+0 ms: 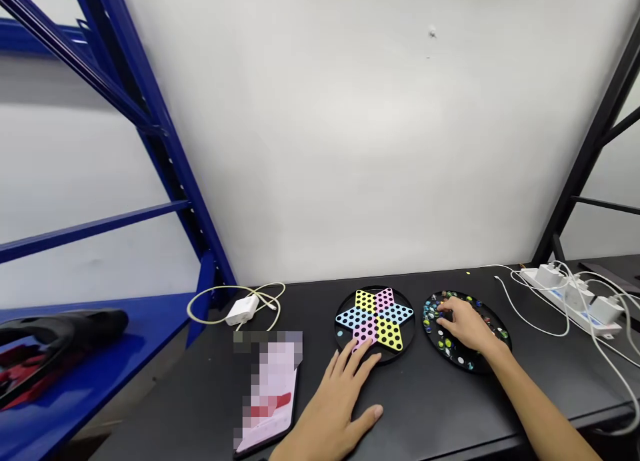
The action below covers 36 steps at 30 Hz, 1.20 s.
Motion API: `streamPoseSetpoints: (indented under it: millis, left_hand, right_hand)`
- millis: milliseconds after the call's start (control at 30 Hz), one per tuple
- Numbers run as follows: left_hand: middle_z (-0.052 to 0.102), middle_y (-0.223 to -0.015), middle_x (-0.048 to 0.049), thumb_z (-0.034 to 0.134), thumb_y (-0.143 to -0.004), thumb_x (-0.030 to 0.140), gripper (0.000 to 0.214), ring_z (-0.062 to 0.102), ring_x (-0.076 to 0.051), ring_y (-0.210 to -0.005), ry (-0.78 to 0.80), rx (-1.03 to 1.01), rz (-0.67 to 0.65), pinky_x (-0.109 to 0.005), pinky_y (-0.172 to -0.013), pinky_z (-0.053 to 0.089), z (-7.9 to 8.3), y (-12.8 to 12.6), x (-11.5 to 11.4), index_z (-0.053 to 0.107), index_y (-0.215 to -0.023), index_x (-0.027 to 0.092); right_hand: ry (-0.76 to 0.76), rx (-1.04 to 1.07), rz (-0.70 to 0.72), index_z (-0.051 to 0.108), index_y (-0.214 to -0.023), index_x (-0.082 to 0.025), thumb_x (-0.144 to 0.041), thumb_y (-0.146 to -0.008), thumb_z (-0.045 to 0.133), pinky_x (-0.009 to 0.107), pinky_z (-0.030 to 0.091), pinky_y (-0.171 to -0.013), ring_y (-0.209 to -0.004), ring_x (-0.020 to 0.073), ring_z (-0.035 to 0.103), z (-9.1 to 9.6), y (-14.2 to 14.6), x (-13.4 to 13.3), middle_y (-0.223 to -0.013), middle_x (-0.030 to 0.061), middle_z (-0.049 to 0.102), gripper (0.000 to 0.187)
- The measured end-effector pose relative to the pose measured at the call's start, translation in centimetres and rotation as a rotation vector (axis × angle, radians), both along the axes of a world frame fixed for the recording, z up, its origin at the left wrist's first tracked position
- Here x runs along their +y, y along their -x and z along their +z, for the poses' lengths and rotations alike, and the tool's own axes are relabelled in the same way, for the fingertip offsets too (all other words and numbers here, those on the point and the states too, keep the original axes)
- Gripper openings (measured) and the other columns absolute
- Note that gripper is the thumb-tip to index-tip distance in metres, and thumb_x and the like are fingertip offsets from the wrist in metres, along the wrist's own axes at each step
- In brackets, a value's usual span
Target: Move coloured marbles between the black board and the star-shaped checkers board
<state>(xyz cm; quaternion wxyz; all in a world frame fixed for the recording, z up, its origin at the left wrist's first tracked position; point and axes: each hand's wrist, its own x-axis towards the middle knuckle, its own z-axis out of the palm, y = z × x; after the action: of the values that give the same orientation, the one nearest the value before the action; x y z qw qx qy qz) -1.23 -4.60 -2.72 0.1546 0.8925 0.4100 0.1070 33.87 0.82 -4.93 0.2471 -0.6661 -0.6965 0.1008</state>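
A black round Chinese checkers board (375, 320) lies on the dark table, with a star of yellow, pink and blue points full of holes. My left hand (340, 398) is open with its fingers spread, fingertips at the board's near edge. To the right sits a black round tray (450, 361) with many coloured glass marbles (447, 344) spread over it. My right hand (465, 322) reaches over this tray among the marbles, fingers curved, thumb and forefinger a little apart. No marble shows plainly between them; the palm side is hidden.
A phone (270, 394) with a lit, partly blurred screen lies left of my left hand. Behind it is a white charger (243, 310) with a looped cable. A white power strip (570, 300) with plugs and trailing cables lies at right. A blue metal rack (165, 128) stands at left.
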Motion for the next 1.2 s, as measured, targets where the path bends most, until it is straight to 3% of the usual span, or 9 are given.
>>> streamPoseSetpoints:
  millis: [233, 467, 567, 667, 833, 967, 1100, 1200]
  left_hand:
    - [0.018, -0.162, 0.0037, 0.05, -0.095, 0.048, 0.064, 0.013, -0.032, -0.149, -0.001, 0.006, -0.003, -0.061, -0.117, 0.023, 0.1, 0.0, -0.1, 0.023, -0.152, 0.04]
    - [0.018, -0.162, 0.0035, 0.049, -0.095, 0.05, 0.062, 0.013, -0.032, -0.149, -0.01, 0.003, -0.013, -0.061, -0.117, 0.024, 0.0, 0.1, 0.0, 0.024, -0.151, 0.04]
    - [0.019, -0.162, 0.0034, 0.051, -0.094, 0.049, 0.063, 0.015, -0.032, -0.148, -0.023, -0.018, -0.014, -0.061, -0.117, 0.025, -0.1, 0.1, 0.0, 0.025, -0.151, 0.04]
    - [0.021, -0.161, 0.0029, 0.054, -0.093, 0.048, 0.064, 0.017, -0.032, -0.148, -0.036, -0.037, -0.013, -0.061, -0.116, 0.025, -0.2, 0.0, 0.0, 0.027, -0.15, 0.04]
    - [0.021, -0.162, 0.0023, 0.053, -0.093, 0.048, 0.064, 0.016, -0.032, -0.148, -0.032, -0.033, -0.016, -0.061, -0.117, 0.024, -0.1, -0.1, 0.0, 0.026, -0.151, 0.039]
    - [0.02, -0.162, 0.0022, 0.051, -0.094, 0.048, 0.063, 0.016, -0.032, -0.148, -0.031, -0.022, -0.015, -0.061, -0.117, 0.024, 0.0, -0.1, 0.0, 0.026, -0.151, 0.039]
    - [0.019, -0.162, 0.0031, 0.05, -0.095, 0.048, 0.063, 0.016, -0.032, -0.148, -0.054, -0.014, -0.025, -0.061, -0.117, 0.024, -0.1, 0.0, 0.1, 0.023, -0.152, 0.039]
    - [0.02, -0.162, 0.0029, 0.051, -0.095, 0.048, 0.064, 0.019, -0.032, -0.147, -0.093, -0.028, -0.031, -0.06, -0.116, 0.027, -0.3, 0.1, 0.1, 0.023, -0.152, 0.039]
  right_hand:
    - [-0.033, -0.054, 0.033, 0.072, -0.102, -0.017, -0.03, -0.086, 0.052, 0.035, 0.044, -0.091, -0.102, 0.026, 0.062, -1.4, -0.4, 1.0, -0.093, 0.0105, 0.068, 0.029]
    - [-0.072, 0.132, -0.013, 0.07, -0.091, -0.017, -0.034, -0.083, 0.055, 0.032, 0.047, -0.072, -0.073, 0.0207, 0.063, -0.3, -0.5, 0.6, -0.079, 0.006, 0.068, 0.023]
    - [-0.093, 0.318, -0.044, 0.069, -0.087, -0.017, -0.039, -0.081, 0.058, 0.03, 0.047, -0.064, -0.064, 0.0181, 0.06, 1.2, 0.7, 0.2, -0.073, 0.0041, 0.067, 0.025]
    - [-0.091, 0.443, 0.06, 0.07, -0.087, -0.017, -0.041, -0.079, 0.063, 0.029, 0.048, -0.062, -0.066, 0.0177, 0.06, 2.4, 3.0, -0.1, -0.074, 0.0042, 0.067, 0.026]
    - [-0.04, 0.394, 0.226, 0.072, -0.091, -0.018, -0.034, -0.08, 0.065, 0.028, 0.048, -0.067, -0.071, 0.0162, 0.061, 2.7, 6.5, 0.1, -0.08, 0.0034, 0.068, 0.02]
    - [-0.07, 0.391, 0.213, 0.071, -0.095, -0.019, -0.031, -0.079, 0.067, 0.028, 0.047, -0.066, -0.07, 0.016, 0.061, 2.4, 6.9, 0.5, -0.078, 0.0024, 0.068, 0.021]
    - [-0.163, 0.379, 0.174, 0.068, -0.077, -0.02, -0.031, -0.082, 0.064, 0.027, 0.045, -0.062, -0.067, 0.0153, 0.059, 2.6, 7.1, 0.4, -0.076, 0.0023, 0.065, 0.013]
    - [-0.172, 0.35, 0.233, 0.067, -0.076, -0.02, -0.031, -0.083, 0.063, 0.026, 0.043, -0.06, -0.067, 0.015, 0.058, 2.6, 7.9, 0.0, -0.077, 0.0023, 0.065, 0.013]
